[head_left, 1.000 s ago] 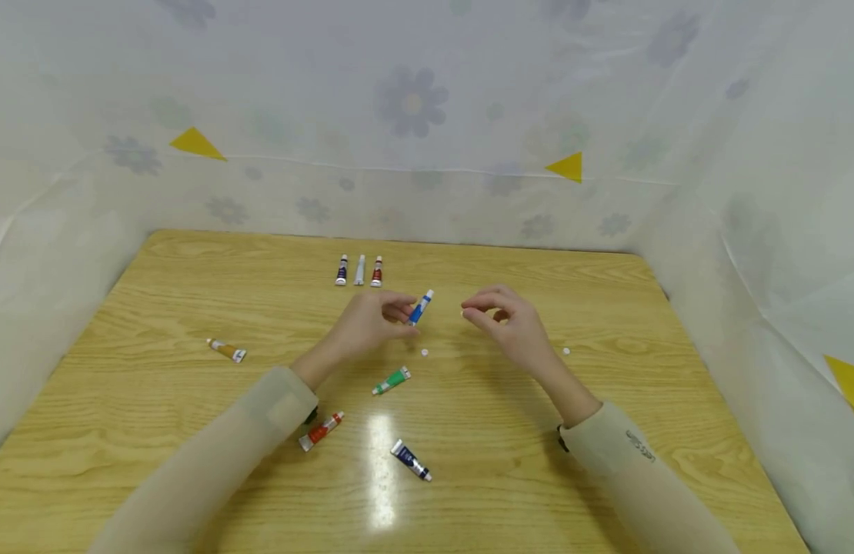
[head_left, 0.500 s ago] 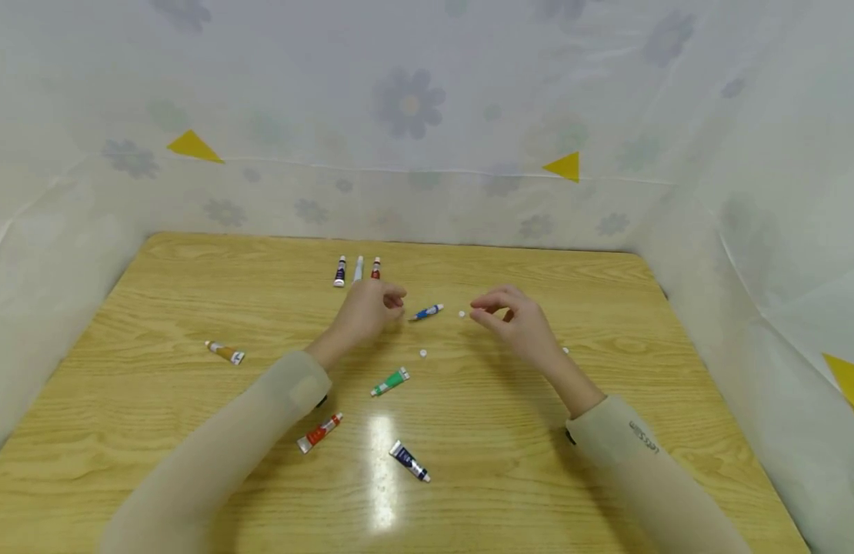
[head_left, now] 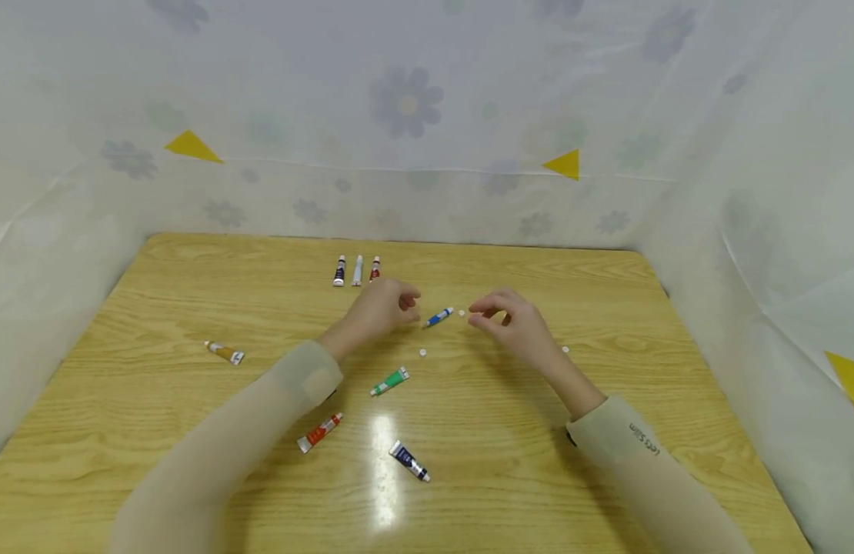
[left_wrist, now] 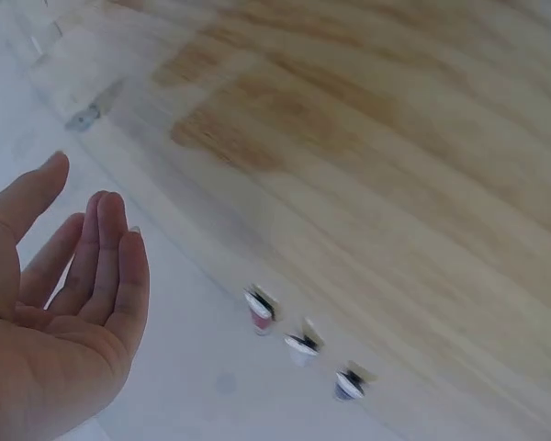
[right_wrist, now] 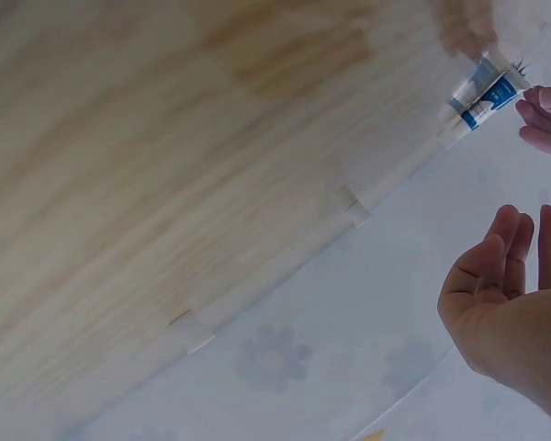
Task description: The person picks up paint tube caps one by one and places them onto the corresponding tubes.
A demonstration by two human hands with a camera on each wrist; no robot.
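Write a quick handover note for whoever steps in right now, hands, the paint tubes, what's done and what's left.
Left hand: open, holds nothing, just left of the blue tube.
Right hand: fingers loosely curled, no grip on anything visible, just right of that tube.
Blue tube lies on the table between the hands; a small white cap lies at its tip.
Done: three tubes lined up at the back.
Left: blue, green, red, dark blue and orange tubes lie scattered.

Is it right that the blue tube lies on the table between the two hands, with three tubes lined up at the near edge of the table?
Not quite. The blue tube does lie on the table between the left hand and right hand, but the three tubes are lined up toward the far edge, beyond the left hand, not the near edge. The head view shows it.
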